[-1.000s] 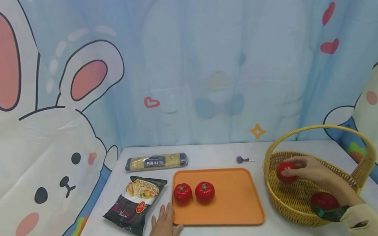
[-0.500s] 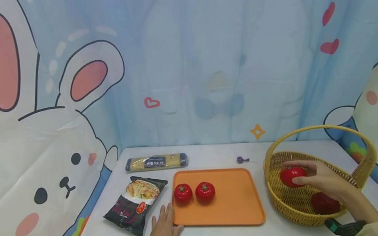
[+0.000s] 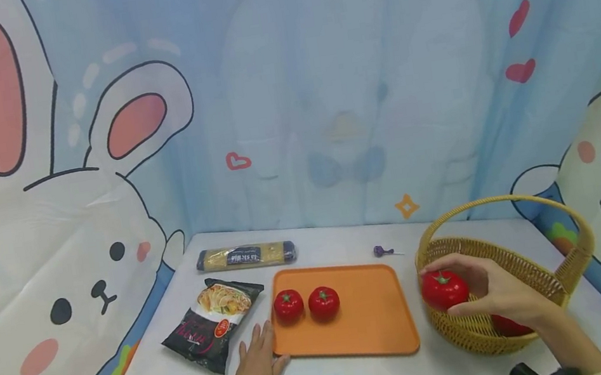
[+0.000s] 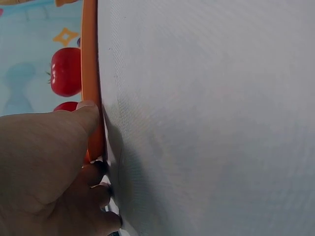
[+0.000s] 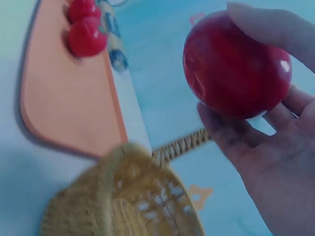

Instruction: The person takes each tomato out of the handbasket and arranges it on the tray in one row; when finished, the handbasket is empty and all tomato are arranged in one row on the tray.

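My right hand (image 3: 499,289) holds a red tomato (image 3: 444,289) between thumb and fingers, over the left rim of the wicker basket (image 3: 466,338). In the right wrist view the same tomato (image 5: 236,64) is lifted clear of the basket. Another red item (image 3: 509,325) lies in the basket, partly hidden by the right hand and wrist. My left hand (image 3: 252,374) rests at the lower left corner of the orange tray (image 3: 375,311); in the left wrist view its thumb (image 4: 86,110) touches the tray's edge. Two tomatoes, one left (image 3: 288,307) and one right (image 3: 324,304), sit on the tray's left half.
A black noodle packet (image 3: 215,324) lies left of the tray. Behind it is a long pasta packet (image 3: 247,256). A small purple lollipop-like item (image 3: 383,251) lies behind the tray. The basket's tall handle (image 3: 501,198) arches above it.
My right hand has lifted the tomato from inside the basket and brought it left and nearer, over the rim. The left hand stays at the tray corner.
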{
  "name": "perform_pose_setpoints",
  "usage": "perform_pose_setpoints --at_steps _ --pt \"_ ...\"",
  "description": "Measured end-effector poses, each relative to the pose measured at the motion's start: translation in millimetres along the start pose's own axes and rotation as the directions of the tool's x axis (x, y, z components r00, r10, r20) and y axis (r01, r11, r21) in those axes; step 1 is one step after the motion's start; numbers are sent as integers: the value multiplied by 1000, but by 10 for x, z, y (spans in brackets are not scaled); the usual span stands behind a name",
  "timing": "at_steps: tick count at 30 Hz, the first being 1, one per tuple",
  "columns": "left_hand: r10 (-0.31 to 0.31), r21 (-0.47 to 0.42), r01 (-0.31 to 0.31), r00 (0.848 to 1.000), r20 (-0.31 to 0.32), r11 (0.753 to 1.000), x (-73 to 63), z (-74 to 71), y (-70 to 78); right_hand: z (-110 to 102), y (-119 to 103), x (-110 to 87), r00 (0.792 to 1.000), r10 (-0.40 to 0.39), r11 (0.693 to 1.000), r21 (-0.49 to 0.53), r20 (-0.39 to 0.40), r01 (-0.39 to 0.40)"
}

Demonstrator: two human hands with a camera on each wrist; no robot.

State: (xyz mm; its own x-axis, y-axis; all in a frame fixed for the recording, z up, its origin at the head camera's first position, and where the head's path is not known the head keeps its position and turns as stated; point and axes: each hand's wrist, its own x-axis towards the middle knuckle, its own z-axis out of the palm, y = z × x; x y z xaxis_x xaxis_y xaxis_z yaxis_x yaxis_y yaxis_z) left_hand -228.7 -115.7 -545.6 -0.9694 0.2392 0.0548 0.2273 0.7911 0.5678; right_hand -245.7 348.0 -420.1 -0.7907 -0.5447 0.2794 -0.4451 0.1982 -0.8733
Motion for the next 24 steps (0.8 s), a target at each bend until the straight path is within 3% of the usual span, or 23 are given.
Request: perform_pose_setpoints --at_steps 5,14,19,24 --pt "-2 2 2 1000 5 1000 12 18 -5 229 -59 110 1000 -21 1000 7 17 20" --pt "-14 18 14 1000 17 1000 29 7 6 724 66 424 992 63 995 -72 -106 -71" --pt "-32 -4 32 999 20 999 46 37 -23 958 184 558 972 108 993 -32 -209 -117" --pt "-20 -6 20 1000 7 1000 24 6 -4 1148 373 713 936 143 979 -92 -323 -181"
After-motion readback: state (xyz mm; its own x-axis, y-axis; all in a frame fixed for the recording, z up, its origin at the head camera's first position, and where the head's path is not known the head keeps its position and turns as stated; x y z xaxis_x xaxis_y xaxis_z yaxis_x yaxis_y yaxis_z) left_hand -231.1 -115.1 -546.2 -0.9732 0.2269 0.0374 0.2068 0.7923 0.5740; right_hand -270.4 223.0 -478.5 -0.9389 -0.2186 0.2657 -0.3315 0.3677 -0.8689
